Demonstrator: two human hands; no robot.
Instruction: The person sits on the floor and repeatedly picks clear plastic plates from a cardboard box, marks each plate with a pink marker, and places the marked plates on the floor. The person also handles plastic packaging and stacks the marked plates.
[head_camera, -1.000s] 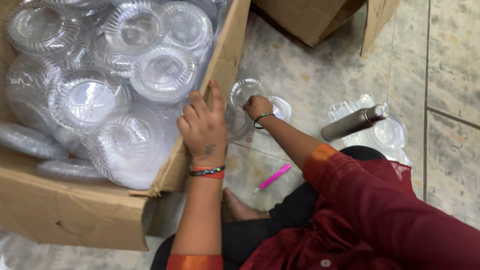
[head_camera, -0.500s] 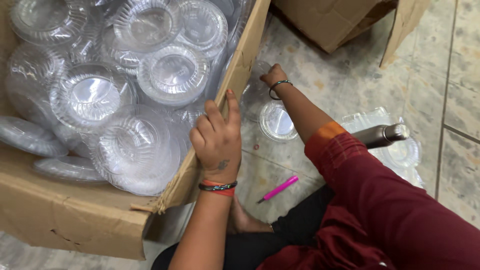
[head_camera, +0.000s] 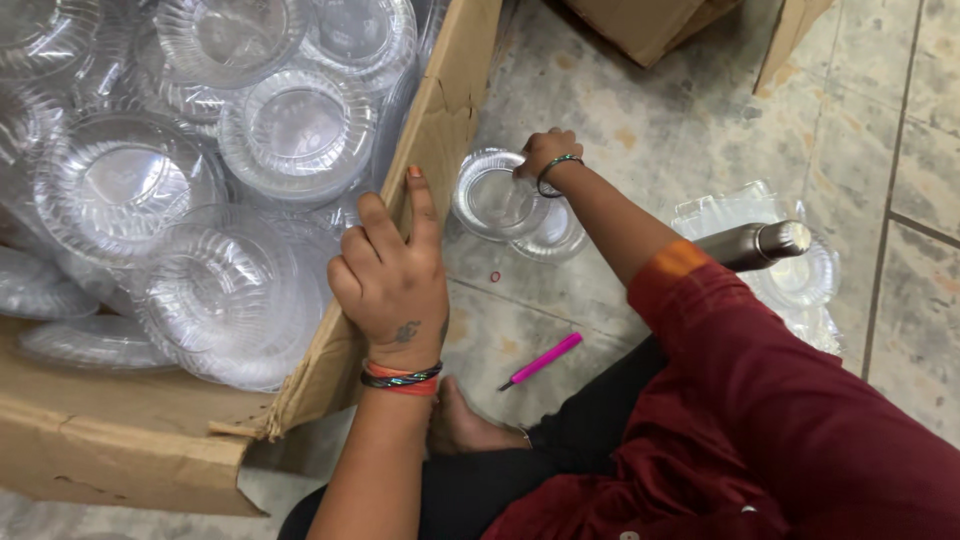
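Tiled floor (head_camera: 640, 120), we're seated low. Big cardboard box (head_camera: 440, 130) at our left holds stacks of clear plastic bowls (head_camera: 130, 180), loosely piled, some in plastic wrap. Our left hand (head_camera: 395, 280) rests on the box's side flap, fingers curled over the edge, holding only cardboard. Since a second ago our right hand (head_camera: 545, 150) has moved further out along the floor, so it now sits closed on the rim of a clear bowl stack (head_camera: 495, 195) just beside the box. Steel bottle (head_camera: 750, 245) lies on more wrapped bowls at our right. Pink pen (head_camera: 545, 358) on the floor near our knee.
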